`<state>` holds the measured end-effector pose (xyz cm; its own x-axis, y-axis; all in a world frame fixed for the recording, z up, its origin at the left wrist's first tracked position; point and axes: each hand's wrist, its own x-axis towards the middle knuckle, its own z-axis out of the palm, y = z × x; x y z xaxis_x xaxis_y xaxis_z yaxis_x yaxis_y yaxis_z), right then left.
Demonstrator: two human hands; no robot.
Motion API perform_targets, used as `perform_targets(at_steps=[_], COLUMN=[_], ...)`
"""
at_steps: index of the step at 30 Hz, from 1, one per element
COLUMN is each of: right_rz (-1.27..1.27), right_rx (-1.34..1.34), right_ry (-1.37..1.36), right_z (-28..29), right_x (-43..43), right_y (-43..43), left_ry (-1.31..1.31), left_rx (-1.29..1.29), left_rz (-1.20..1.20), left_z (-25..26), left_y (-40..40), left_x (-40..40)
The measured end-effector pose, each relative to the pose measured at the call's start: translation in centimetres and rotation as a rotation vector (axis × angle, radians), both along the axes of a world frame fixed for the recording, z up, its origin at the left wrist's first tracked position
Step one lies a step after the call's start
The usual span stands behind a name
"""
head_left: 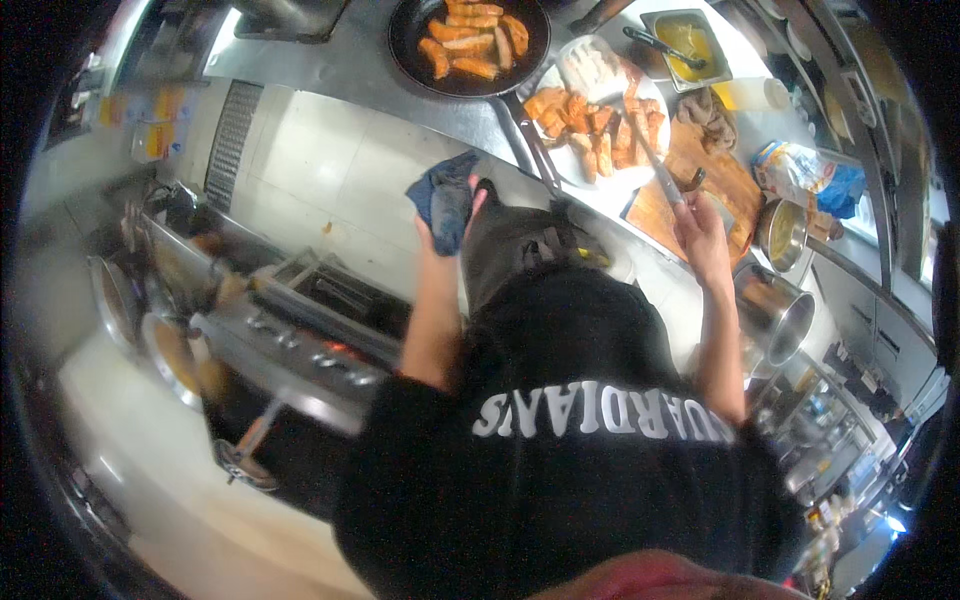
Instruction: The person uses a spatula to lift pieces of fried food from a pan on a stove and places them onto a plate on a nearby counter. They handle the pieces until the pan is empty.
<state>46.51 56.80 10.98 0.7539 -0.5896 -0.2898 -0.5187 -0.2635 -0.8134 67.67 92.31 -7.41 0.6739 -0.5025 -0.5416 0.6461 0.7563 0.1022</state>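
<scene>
My left hand [478, 199] is closed around a folded dark blue cloth [446, 199], held in front of my body short of the counter. In my right hand [703, 229] is a long metal utensil [664, 180]; its far end reaches over a white plate [571, 169], and blur hides its exact kind. Orange-brown pieces of fish or meat [622, 139] lie on that plate. More such strips [474, 41] sit in a black frying pan [412, 71], whose dark handle [536, 142] points back over the counter edge. Beneath my right hand is a wooden cutting board [679, 214].
A metal tray of yellow liquid [679, 34] holds a dark-handled utensil [664, 46]. Nearby are a crumpled cloth [707, 120], a squeeze bottle [757, 94], a plastic bag [806, 176], a steel bowl [784, 234] and a steel pot [784, 315]. A cooking range [300, 352] stands at left.
</scene>
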Motion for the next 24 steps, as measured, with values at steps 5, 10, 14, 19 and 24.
perform_targets(at_steps=[5,10,14,19,24], right_rz=[0.339,0.472,0.352,0.313,0.285], right_rx=[-0.675,-0.633,-0.484,-0.153,-0.474], right_ry=[0.373,0.294,0.221,0.046,0.067], right_z=[5.2,3.4,2.0,-2.2,3.2], right_x=[-0.9,-0.7,0.1,0.6,7.8], right_y=[1.8,1.5,0.4,-2.1,1.8], left_ry=[-0.510,-1.135,-0.083,-0.328,-0.596], left_rx=[0.221,0.783,-0.018,0.708,1.557], left_rz=[-0.203,-0.378,-0.205,-0.549,-0.674], left_z=[-1.3,-0.1,0.3,0.6,-0.3], left_y=[-4.1,-8.5,-10.8,-9.8,-7.5], left_x=[-5.0,-6.0,-5.6,-1.9,1.4])
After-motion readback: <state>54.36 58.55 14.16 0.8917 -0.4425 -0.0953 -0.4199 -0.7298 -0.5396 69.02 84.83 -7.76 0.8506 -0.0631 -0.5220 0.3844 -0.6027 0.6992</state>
